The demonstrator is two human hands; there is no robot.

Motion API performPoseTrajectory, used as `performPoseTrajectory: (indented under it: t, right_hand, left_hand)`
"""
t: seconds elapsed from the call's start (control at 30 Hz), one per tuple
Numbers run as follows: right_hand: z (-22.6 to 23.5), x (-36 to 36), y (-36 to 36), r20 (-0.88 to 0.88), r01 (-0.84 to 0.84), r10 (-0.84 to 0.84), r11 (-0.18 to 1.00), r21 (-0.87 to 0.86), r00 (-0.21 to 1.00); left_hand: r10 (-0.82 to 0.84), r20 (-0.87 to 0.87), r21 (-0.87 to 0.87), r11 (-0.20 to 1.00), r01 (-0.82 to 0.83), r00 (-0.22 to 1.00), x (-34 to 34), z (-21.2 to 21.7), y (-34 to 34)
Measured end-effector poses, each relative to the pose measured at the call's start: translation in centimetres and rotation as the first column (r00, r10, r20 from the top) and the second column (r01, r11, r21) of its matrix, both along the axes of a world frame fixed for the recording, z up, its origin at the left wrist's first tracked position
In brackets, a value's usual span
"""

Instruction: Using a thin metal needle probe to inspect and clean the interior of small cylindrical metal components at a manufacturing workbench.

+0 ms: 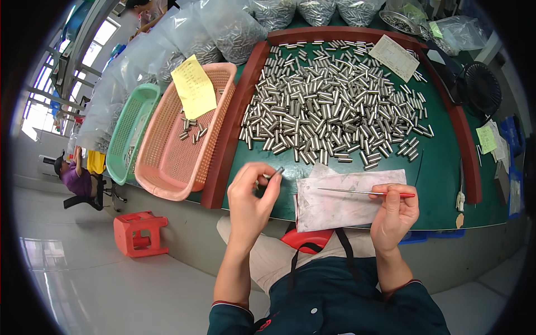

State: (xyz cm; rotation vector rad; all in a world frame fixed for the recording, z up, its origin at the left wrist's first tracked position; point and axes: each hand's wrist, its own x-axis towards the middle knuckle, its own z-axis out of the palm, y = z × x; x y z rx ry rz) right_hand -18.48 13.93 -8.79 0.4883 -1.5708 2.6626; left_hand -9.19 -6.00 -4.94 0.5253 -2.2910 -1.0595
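Left hand: raised above the near edge of the green worktop, fingers curled, thumb and forefinger pinching 1 small metal sleeve at its upper tip. The sleeve is held clear of the table, just left of the white cloth.

Right hand: resting at the right end of the cloth, fingers closed around the red handle of a thin needle tool. The metal shaft lies nearly level and points left across the cloth toward the left hand; its tip stops short of the sleeve.

Heap of metal sleeves: several hundred short silvery cylinders spread over the middle of the worktop, beyond the cloth, inside the raised red-brown border.

White cloth: 1 stained rectangular sheet, flat at the near table edge, between the 2 hands.

Pink basket: perforated plastic, standing just left of the border, holding a small scatter of sleeves near its far end. 1 yellow paper note leans on its far rim.

Green basket: perforated plastic, just left of the pink one.

Clear plastic bags: several, filled with more sleeves, ranged along the far and left sides of the table.

White paper slip: lying on the far right part of the heap.

Small black fan: at the right edge of the table.

Red plastic stool: on the floor, lower left.

Another person: seated at far left, well apart from the table.
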Motion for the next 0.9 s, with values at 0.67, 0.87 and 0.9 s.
performPoseTrajectory:
  t: [0.67, 0.87, 0.9]
  right_hand:
    - [-0.3, 6.6, -4.3, -0.616, -0.365, 0.592, 0.806, 0.467, 0.52]
    - [-0.3, 6.7, -4.3, -0.6, -0.349, 0.589, 0.807, 0.476, 0.542]
    - [-0.4, 6.7, -4.3, -0.595, -0.355, 0.593, 0.804, 0.478, 0.542]
  left_hand:
    - [0.401, -0.019, 0.999, -0.026, 0.032, 0.916, 13.0, -7.6, 5.1]
    - [0.381, -0.036, 0.999, 0.004, 0.037, 0.924, 12.7, -7.5, 5.1]
    - [0.38, -0.037, 0.999, 0.002, 0.039, 0.924, 12.6, -7.5, 5.1]
